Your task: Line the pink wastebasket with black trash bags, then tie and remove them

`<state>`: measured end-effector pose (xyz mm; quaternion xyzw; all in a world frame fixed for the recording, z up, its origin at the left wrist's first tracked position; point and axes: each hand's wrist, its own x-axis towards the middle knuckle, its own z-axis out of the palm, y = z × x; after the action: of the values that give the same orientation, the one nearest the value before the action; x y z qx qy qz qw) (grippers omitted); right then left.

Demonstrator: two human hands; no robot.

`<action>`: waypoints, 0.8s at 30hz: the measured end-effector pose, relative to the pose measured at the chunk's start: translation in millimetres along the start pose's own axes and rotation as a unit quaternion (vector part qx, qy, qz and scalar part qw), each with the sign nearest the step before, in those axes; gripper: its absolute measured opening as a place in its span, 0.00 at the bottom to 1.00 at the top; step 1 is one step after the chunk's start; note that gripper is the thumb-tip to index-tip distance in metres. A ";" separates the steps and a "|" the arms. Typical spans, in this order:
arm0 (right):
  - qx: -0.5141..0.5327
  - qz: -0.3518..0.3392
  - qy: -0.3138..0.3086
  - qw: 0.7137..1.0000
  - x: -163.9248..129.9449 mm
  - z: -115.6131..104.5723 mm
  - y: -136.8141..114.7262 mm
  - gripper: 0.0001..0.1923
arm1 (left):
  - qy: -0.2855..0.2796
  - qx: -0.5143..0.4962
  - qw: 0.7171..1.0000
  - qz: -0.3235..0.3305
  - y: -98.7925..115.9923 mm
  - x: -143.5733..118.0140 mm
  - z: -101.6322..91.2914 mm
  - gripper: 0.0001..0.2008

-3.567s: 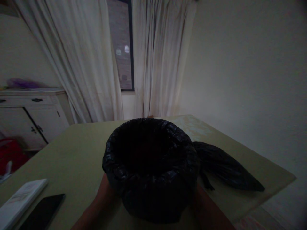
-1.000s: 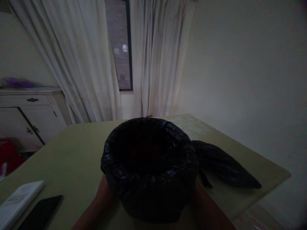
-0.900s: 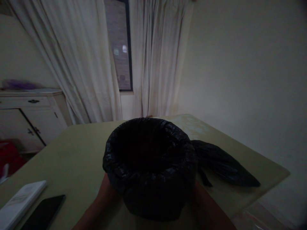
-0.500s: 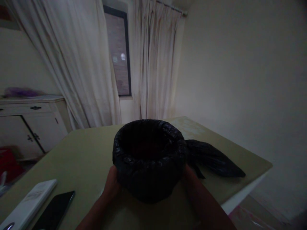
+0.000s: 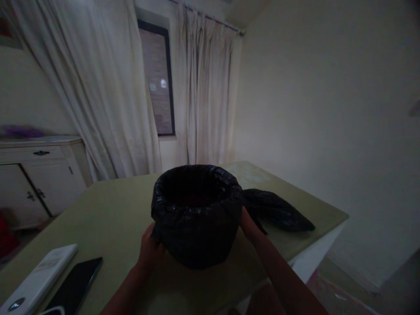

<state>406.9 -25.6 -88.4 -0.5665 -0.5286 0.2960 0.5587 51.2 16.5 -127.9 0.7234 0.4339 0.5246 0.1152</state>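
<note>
A round bin lined with a black plastic bag [image 5: 197,218] stands on the pale green table [image 5: 108,210], its mouth open and the bag folded over the rim. My left hand [image 5: 149,249] presses against the bin's lower left side. My right hand [image 5: 248,225] grips its right side. Both hands hold the bin between them. A second black plastic bag [image 5: 277,211] lies flat on the table just to the right of the bin.
A dark phone [image 5: 75,286] and a white flat device [image 5: 37,282] lie at the table's near left. The table's right edge [image 5: 328,227] drops to the floor. A white cabinet [image 5: 36,175] stands at left, curtains [image 5: 108,87] and a window [image 5: 157,78] behind.
The view has pulled back and tilted up, so the bin looks smaller and farther. My hands now show more fully on both sides of the bin.
</note>
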 end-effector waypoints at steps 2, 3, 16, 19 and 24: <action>-0.031 0.014 -0.006 0.999 4.0 -3.8 -4.9 0.25 | -0.052 0.048 0.997 -0.034 -4.5 1.8 -4.3 0.09; -0.053 0.020 0.007 0.998 7.2 -7.5 -10.1 0.24 | -0.082 0.076 0.992 -0.059 -6.3 3.7 -8.0 0.08; -0.454 -0.091 -0.021 0.886 70.8 -34.3 -161.0 0.17 | -0.002 0.050 0.977 0.209 96.8 58.4 -81.9 0.16; -0.537 -0.087 -0.033 0.839 72.6 -29.2 -175.3 0.14 | -0.024 0.037 0.970 0.240 108.0 68.0 -85.3 0.06; -0.572 -0.129 -0.033 0.810 76.5 -28.1 -197.1 0.15 | 0.008 0.023 0.975 0.222 132.5 93.1 -95.9 0.07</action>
<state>400.4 0.5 123.2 -0.7000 -0.6888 -0.1158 0.1490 42.8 -20.6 56.4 0.8002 0.2752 0.5323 -0.0246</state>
